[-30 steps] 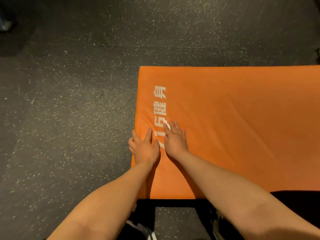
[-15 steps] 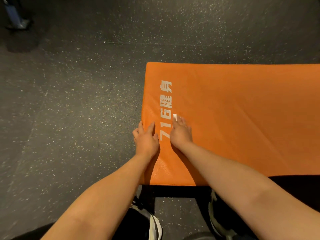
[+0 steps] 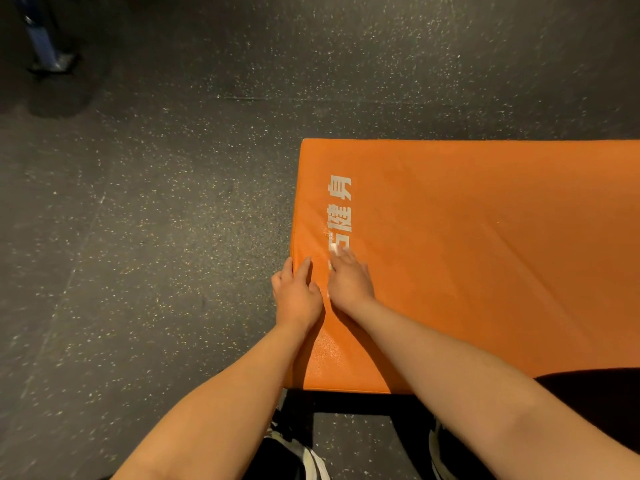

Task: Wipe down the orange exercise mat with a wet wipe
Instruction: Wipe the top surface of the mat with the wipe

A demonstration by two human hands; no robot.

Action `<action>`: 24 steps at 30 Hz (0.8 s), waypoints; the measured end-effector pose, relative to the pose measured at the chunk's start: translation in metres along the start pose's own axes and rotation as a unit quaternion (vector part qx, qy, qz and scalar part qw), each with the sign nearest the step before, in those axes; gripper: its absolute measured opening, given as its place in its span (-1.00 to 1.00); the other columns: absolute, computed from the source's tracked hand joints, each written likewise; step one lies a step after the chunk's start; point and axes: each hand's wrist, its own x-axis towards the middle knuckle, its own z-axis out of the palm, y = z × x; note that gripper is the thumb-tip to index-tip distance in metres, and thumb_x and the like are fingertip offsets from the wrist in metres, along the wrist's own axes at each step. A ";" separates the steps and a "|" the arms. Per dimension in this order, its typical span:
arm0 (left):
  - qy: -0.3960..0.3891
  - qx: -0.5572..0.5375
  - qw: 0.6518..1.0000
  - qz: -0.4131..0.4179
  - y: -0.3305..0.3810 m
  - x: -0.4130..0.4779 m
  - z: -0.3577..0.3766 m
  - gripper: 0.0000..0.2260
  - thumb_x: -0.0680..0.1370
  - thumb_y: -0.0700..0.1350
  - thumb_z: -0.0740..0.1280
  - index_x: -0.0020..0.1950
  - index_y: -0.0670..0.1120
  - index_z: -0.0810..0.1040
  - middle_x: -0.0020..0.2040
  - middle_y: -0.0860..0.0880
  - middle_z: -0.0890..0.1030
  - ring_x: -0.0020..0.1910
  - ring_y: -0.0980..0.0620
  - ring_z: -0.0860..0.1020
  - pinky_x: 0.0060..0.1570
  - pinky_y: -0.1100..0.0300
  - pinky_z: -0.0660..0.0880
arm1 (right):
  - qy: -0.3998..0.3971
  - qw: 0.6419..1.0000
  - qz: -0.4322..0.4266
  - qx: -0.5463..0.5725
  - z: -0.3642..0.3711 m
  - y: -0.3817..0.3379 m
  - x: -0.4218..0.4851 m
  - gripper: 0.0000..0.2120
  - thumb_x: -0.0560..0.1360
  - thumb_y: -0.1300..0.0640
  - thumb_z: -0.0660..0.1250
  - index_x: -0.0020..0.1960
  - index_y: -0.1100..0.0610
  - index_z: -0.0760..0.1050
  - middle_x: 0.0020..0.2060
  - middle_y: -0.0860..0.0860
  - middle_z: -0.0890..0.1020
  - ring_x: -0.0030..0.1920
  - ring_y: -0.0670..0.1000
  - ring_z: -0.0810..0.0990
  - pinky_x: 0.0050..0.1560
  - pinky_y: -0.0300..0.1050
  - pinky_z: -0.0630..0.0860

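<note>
The orange exercise mat (image 3: 467,254) with white lettering lies on the floor, filling the right half of the view. My left hand (image 3: 298,292) rests flat on the mat's left edge, fingers straight. My right hand (image 3: 349,282) presses flat on the mat over the lettering, right beside the left hand. A small white wet wipe (image 3: 333,248) peeks out from under its fingertips; most of the wipe is hidden beneath the hand. A wet sheen shows on the mat near the hands.
Dark speckled rubber floor (image 3: 156,237) surrounds the mat on the left and far side. My shoes (image 3: 311,459) stand at the mat's near edge. A blue object (image 3: 41,43) stands at the far left.
Both hands stayed together at the mat's left edge. The right hand with the wipe shifted slightly back and forth over the lettering. The camera view moved a little.
</note>
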 end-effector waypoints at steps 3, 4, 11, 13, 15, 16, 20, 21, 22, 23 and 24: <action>0.004 -0.010 1.000 -0.006 -0.005 0.004 -0.001 -0.53 0.65 -0.19 0.16 0.57 0.01 0.30 0.60 -0.14 0.20 0.52 -0.10 0.09 0.50 0.08 0.11 | -0.043 0.992 -0.112 0.027 0.009 -0.010 -0.006 -0.46 0.67 0.20 0.04 0.64 0.01 0.12 0.63 -0.05 0.13 0.63 -0.04 -0.04 0.60 0.09 -0.13; 0.001 -0.005 1.000 -0.004 -0.006 0.005 -0.002 -0.53 0.65 -0.19 0.15 0.57 0.01 0.29 0.59 -0.14 0.20 0.51 -0.11 0.10 0.49 0.10 0.12 | -0.049 0.990 -0.130 0.013 0.005 -0.006 -0.004 -0.47 0.68 0.20 0.04 0.64 -0.01 0.13 0.62 -0.06 0.13 0.63 -0.04 -0.04 0.59 0.10 -0.15; -0.008 0.004 1.000 -0.019 -0.008 0.008 0.004 -0.51 0.63 -0.20 0.14 0.58 0.00 0.29 0.60 -0.10 0.17 0.50 -0.11 0.08 0.48 0.09 0.14 | 0.040 0.994 0.078 -0.069 -0.009 0.029 0.012 -0.33 0.63 0.22 0.08 0.67 -0.01 -0.08 0.65 -0.04 -0.07 0.63 -0.02 -0.19 0.56 0.15 -0.28; -0.006 0.000 1.000 -0.027 -0.009 0.010 0.006 -0.50 0.62 -0.20 0.14 0.57 0.02 0.30 0.59 -0.08 0.18 0.49 -0.10 0.09 0.47 0.09 0.16 | 0.017 0.998 0.027 -0.048 0.002 0.018 0.007 -0.33 0.63 0.24 0.08 0.66 -0.02 -0.07 0.65 -0.04 -0.06 0.63 -0.03 -0.17 0.58 0.16 -0.24; -0.006 -0.016 0.999 -0.040 -0.009 0.012 0.007 -0.51 0.62 -0.22 0.13 0.56 0.02 0.31 0.59 -0.06 0.19 0.48 -0.10 0.11 0.45 0.12 0.16 | -0.038 0.996 -0.079 -0.033 0.015 0.005 0.002 -0.39 0.67 0.22 0.05 0.66 -0.03 -0.02 0.65 -0.06 -0.02 0.63 -0.06 -0.14 0.60 0.15 -0.21; -0.006 -0.025 0.999 -0.047 -0.010 0.014 0.007 -0.52 0.63 -0.22 0.13 0.56 0.01 0.31 0.58 -0.06 0.20 0.48 -0.10 0.13 0.45 0.13 0.15 | -0.063 0.990 -0.123 -0.038 0.019 0.001 0.002 -0.42 0.69 0.20 0.04 0.66 -0.03 -0.01 0.64 -0.07 -0.01 0.63 -0.07 -0.13 0.60 0.15 -0.21; -0.022 -0.011 0.999 -0.049 -0.019 0.023 0.008 -0.52 0.64 -0.22 0.12 0.58 -0.02 0.28 0.57 -0.10 0.23 0.48 -0.14 0.16 0.46 0.12 0.11 | -0.041 0.988 -0.120 -0.091 0.012 0.012 0.022 -0.31 0.62 0.28 0.10 0.66 -0.04 -0.06 0.65 -0.07 -0.05 0.63 -0.03 -0.18 0.58 0.17 -0.27; -0.026 -0.003 0.999 -0.048 -0.022 0.025 0.009 -0.51 0.65 -0.21 0.12 0.59 -0.02 0.26 0.57 -0.12 0.23 0.49 -0.15 0.15 0.46 0.11 0.09 | -0.026 0.992 -0.078 -0.096 0.007 0.016 0.029 -0.27 0.60 0.29 0.12 0.67 -0.02 -0.10 0.65 -0.06 -0.11 0.63 -0.02 -0.22 0.58 0.17 -0.27; -0.028 0.003 0.998 -0.048 -0.023 0.026 0.010 -0.51 0.65 -0.20 0.11 0.60 -0.02 0.24 0.56 -0.14 0.25 0.50 -0.16 0.15 0.46 0.12 0.07 | -0.016 0.994 -0.037 -0.097 0.001 0.019 0.034 -0.25 0.59 0.29 0.14 0.66 0.00 -0.14 0.64 -0.05 -0.16 0.62 -0.01 -0.25 0.58 0.17 -0.27; -0.026 0.003 0.999 -0.047 -0.024 0.027 0.012 -0.51 0.65 -0.20 0.11 0.60 -0.02 0.24 0.55 -0.14 0.28 0.49 -0.15 0.17 0.45 0.14 0.07 | -0.008 0.995 -0.006 -0.097 -0.003 0.020 0.039 -0.24 0.59 0.27 0.14 0.66 0.02 -0.16 0.64 -0.04 -0.19 0.62 0.00 -0.26 0.58 0.18 -0.26; -0.021 0.000 0.999 -0.046 -0.024 0.028 0.013 -0.51 0.64 -0.20 0.12 0.60 -0.03 0.24 0.53 -0.13 0.32 0.47 -0.14 0.20 0.44 0.17 0.06 | -0.004 0.995 0.004 -0.095 -0.003 0.019 0.041 -0.25 0.59 0.26 0.14 0.66 0.03 -0.16 0.64 -0.04 -0.20 0.62 0.01 -0.26 0.59 0.17 -0.25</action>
